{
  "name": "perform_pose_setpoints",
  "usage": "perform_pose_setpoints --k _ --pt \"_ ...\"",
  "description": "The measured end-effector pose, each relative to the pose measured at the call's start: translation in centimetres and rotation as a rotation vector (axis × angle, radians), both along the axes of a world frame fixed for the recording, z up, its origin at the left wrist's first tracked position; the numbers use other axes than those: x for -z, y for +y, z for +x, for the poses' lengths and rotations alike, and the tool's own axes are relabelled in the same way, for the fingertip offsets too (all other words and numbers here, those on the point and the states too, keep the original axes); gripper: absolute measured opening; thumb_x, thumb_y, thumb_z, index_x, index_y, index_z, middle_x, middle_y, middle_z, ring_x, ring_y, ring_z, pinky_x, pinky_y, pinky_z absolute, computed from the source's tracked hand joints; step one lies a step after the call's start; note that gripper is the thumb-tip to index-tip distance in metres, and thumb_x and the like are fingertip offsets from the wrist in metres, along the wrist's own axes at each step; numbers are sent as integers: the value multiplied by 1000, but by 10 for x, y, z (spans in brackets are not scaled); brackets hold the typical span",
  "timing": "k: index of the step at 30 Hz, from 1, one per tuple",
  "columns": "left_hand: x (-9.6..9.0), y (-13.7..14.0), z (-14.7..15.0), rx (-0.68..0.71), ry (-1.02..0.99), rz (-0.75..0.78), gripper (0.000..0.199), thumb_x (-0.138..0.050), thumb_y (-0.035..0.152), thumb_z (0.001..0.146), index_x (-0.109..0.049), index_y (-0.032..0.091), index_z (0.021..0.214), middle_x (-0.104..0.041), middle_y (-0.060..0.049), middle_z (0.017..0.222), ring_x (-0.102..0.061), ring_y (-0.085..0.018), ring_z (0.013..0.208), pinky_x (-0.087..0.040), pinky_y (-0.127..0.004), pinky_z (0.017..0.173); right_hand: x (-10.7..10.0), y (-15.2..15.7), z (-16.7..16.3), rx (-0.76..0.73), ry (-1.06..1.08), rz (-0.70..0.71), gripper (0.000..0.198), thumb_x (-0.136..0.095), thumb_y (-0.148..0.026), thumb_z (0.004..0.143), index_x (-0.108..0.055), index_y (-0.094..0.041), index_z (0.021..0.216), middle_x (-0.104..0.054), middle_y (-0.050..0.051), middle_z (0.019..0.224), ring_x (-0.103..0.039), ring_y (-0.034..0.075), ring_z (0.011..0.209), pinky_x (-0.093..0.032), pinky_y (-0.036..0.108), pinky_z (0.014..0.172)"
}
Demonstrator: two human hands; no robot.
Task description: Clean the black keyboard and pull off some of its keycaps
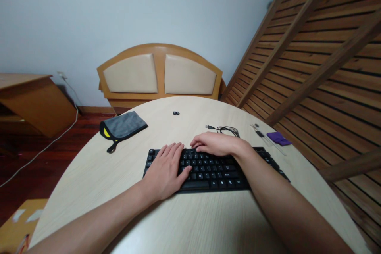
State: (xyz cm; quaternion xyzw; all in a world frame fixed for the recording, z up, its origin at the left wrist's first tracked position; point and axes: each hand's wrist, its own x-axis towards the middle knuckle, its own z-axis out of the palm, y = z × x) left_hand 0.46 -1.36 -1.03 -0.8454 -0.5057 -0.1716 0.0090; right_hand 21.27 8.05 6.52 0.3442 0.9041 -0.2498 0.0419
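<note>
A black keyboard [205, 174] lies across the table in front of me. My left hand [166, 168] rests flat over its left end, fingers stretched toward the far edge and thumb out over the keys. My right hand [212, 143] reaches across the keyboard to its top row near the middle. Its fingers are bent and drawn together, with the tips down at the far edge. Whatever lies between those fingertips is hidden. Farther back on the table sit small black pieces [176, 113] that look like loose keycaps.
A cable with a USB plug [210, 127] lies behind the keyboard. At the right are a purple cloth [279, 138] and thin tools [262, 134]. A grey pouch [126, 125] with yellow inside lies at the left. The round table [95, 190] faces a headboard [160, 71].
</note>
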Motion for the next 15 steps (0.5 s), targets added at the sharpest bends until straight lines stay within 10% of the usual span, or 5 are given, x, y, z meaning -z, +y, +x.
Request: perform_pose_setpoints --k 15 --pt "-1 0 0 5 3 4 60 -42 52 101 -46 9 142 -52 -18 148 -46 -32 139 -35 -54 118 -8 -7 -6 96 -142 182 17 -72 -26 85 -80 -21 98 -79 5 94 -71 20 86 -46 25 71"
